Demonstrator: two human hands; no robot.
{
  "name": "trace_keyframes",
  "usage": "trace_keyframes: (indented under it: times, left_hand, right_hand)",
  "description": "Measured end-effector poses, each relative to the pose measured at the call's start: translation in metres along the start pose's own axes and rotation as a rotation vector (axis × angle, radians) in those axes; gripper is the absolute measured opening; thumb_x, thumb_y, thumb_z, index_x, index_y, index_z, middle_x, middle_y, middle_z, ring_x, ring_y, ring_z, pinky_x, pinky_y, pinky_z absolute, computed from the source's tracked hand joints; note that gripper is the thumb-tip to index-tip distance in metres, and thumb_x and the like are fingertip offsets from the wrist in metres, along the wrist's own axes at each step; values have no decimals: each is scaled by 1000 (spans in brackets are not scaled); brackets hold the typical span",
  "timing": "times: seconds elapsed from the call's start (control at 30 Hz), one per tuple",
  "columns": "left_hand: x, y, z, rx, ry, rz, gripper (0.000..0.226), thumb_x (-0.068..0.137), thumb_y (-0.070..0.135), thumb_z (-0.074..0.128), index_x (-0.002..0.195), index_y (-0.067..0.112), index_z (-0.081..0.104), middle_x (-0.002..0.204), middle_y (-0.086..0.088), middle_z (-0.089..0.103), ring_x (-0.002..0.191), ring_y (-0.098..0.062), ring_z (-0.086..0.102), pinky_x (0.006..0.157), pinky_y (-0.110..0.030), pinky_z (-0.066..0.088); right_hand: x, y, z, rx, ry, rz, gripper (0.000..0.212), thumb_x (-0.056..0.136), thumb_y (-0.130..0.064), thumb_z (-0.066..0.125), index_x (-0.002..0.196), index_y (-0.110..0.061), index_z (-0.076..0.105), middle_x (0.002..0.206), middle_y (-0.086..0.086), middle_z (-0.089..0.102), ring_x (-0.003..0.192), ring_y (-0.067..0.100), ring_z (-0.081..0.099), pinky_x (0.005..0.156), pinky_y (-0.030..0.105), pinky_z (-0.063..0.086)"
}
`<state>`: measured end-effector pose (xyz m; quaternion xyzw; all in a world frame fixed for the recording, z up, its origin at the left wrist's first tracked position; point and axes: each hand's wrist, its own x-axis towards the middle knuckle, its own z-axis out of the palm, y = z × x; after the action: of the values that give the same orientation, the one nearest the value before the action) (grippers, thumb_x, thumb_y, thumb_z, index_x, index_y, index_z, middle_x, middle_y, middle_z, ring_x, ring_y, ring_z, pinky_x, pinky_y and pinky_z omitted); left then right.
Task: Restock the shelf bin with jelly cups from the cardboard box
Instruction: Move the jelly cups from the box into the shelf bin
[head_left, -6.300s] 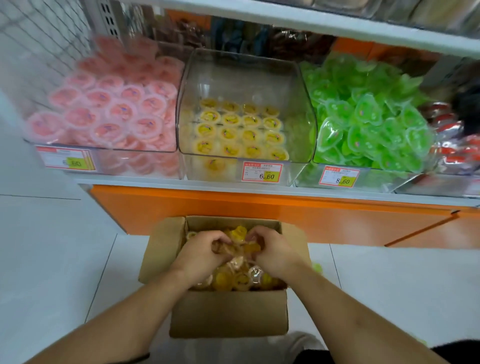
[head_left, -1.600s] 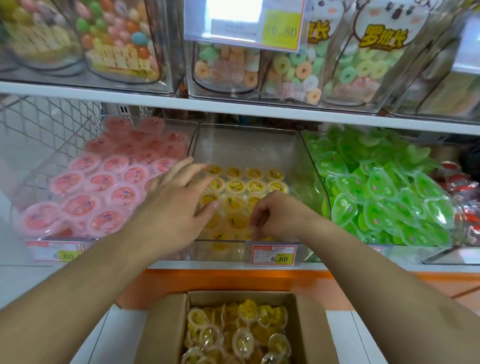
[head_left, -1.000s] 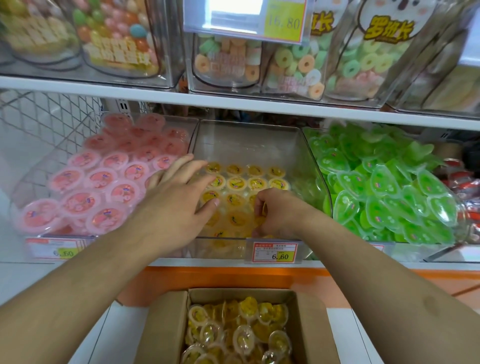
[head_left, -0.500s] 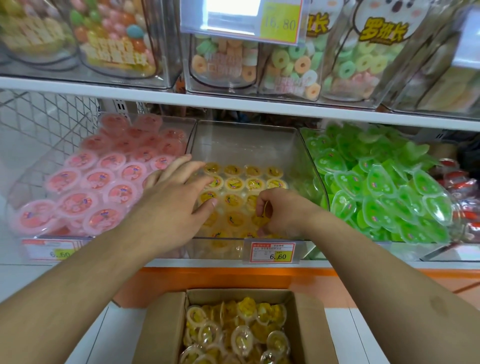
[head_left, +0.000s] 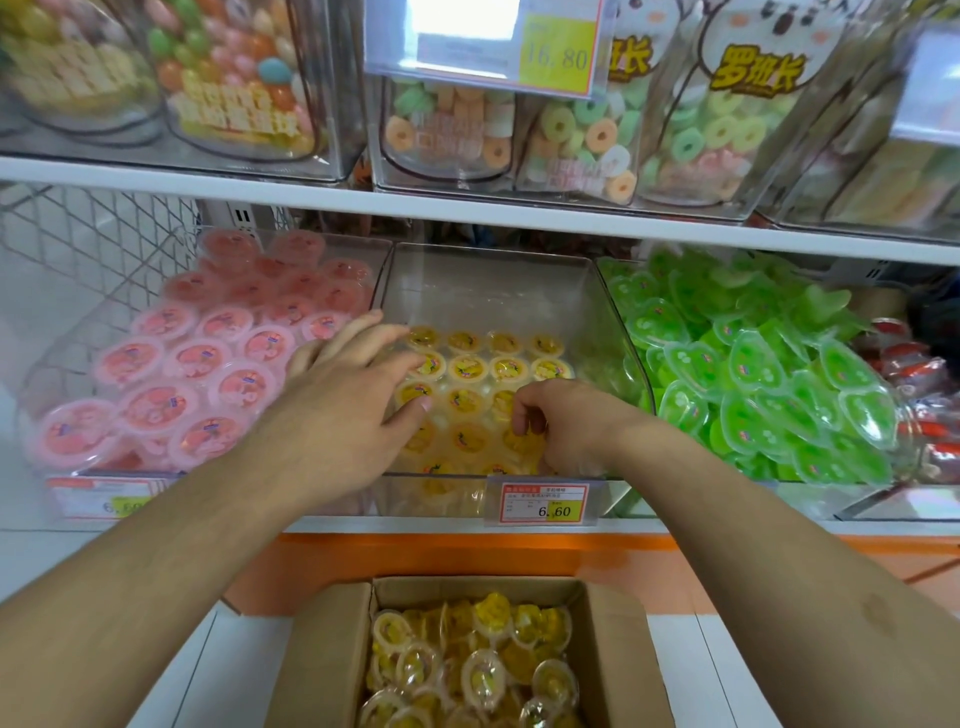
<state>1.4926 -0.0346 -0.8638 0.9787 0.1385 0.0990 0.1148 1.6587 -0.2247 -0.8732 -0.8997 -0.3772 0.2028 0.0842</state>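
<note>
The clear bin (head_left: 498, 291) sits mid-shelf, and everything else is placed from it. Left of it, touching its side wall, a bin of pink cups (head_left: 197, 364) is heaped high; right of it, green heart-shaped jellies (head_left: 753, 374) pile above its rim. Above it a shelf board (head_left: 467, 208) carries jars of ring candies (head_left: 587, 130) and a price tag (head_left: 483, 47). On its front lip hangs a small price label (head_left: 543, 503). Below it, on the floor, stands the open box (head_left: 322, 660), flaps out, full of loose yellow cups (head_left: 467, 670) lying at all angles.

Inside the bin, yellow cups (head_left: 488, 364) lie in neat rows, lids up, filling only the bottom; the back wall is bare above them.

The left hand (head_left: 343, 410) reaches over the bin's left wall, palm down, fingers straight and spread, its thumb tip touching a cup. The right hand (head_left: 566, 421) is low at the bin's front right, fingers curled down, pinching a cup (head_left: 524, 441) among the front rows.
</note>
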Motion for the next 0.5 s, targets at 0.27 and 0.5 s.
trace_keyframes:
  times: [0.27,0.5]
  left_hand:
    - [1,-1,2,11,-3,1,53,101,59,42,147,35,50,166,16,24,157,-8,0,123,-47,9]
    - [0,1,0,16,-2,2,52,101,58,43,147,35,49,167,16,23,157,-8,1,123,-47,8]
  right_hand:
    - [3,1,0,-53,16,17,39,71,-5,83,97,-27,64,90,-14,50,85,13,53,57,21,37]
    - [2,3,0,-24,21,10,36,74,-5,83,98,-27,66,96,-11,55,92,17,59,69,27,49]
